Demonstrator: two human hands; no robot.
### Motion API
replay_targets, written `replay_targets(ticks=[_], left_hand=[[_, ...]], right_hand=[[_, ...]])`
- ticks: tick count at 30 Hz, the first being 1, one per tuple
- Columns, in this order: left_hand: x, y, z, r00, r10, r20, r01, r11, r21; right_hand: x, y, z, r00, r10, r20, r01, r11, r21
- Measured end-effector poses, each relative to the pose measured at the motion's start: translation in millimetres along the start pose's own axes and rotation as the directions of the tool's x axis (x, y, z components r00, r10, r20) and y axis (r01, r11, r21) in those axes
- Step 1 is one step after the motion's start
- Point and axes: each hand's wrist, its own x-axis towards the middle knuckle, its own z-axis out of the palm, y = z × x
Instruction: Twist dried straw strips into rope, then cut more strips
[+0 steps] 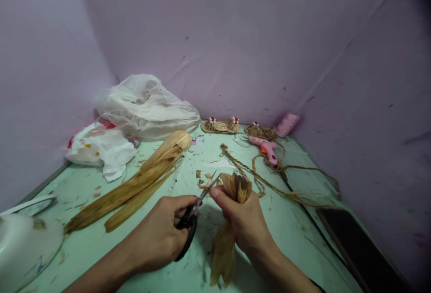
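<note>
Black-handled scissors are held in my left hand, their blades parted and pointing up toward my other hand. My right hand grips a bunch of dry tan husk; its folded upper end sticks out above the thumb and the rest hangs below the fist. The blade tips are close to the right thumb and the husk's upper end; whether they touch it I cannot tell. Small cut scraps lie on the table just beyond the blades.
Long dry husks lie at left, near plastic bags and a white bowl. Braided cord, a pink glue gun, woven pieces and a pink spool are farther back. A dark phone-like object lies right.
</note>
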Motion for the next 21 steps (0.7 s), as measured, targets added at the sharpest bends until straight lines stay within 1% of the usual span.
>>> replay_targets(ticks=[3,5,7,10,12,14,16,18,20,21], left_hand=[[-2.6,4.6,-4.3,0.996,-0.057,0.064,0.063,0.994,-0.093],[-4.2,7.0,-7.2,0.995,-0.061,0.085,0.067,0.995,-0.075],[-5.0,8.1,-8.9,0.997,-0.027,0.076,0.027,1.000,0.007],[-5.0,8.1,-8.0,0.999,0.036,0.033,-0.040,0.990,0.134],[-4.4,7.9,-5.8,0.998,0.064,0.011,-0.065,0.989,0.131],[-3.8,7.8,-3.8,0.997,0.076,0.015,-0.077,0.995,0.069],[-3.6,7.7,-2.9,0.999,0.030,0.040,-0.030,1.000,-0.005],[-3.8,7.8,-3.1,0.994,-0.068,0.084,0.073,0.996,-0.058],[-3.7,8.5,-4.0,0.985,-0.129,0.111,0.140,0.986,-0.093],[-3.4,9.1,-4.7,0.985,-0.129,0.112,0.141,0.985,-0.100]], right_hand=[[2.1,3.8,-2.3,1.000,-0.009,-0.017,0.009,0.999,0.035],[2.7,3.3,-3.2,1.000,-0.020,-0.003,0.021,0.999,0.040],[2.5,0.8,-3.4,0.998,-0.025,0.057,0.023,0.999,0.028],[1.9,-3.4,-3.1,0.986,-0.028,0.164,0.028,1.000,0.008],[2.2,-4.9,-3.3,0.981,-0.035,0.191,0.035,0.999,0.006],[2.8,-5.2,-3.9,0.983,-0.040,0.177,0.039,0.999,0.010],[2.9,-4.6,-4.5,0.990,-0.040,0.136,0.038,0.999,0.017],[2.1,-3.6,-4.5,0.995,-0.031,0.097,0.029,0.999,0.023],[1.0,-2.4,-3.9,0.995,-0.015,0.101,0.013,1.000,0.016],[0.7,-1.8,-3.5,0.994,-0.007,0.111,0.005,1.000,0.017]])
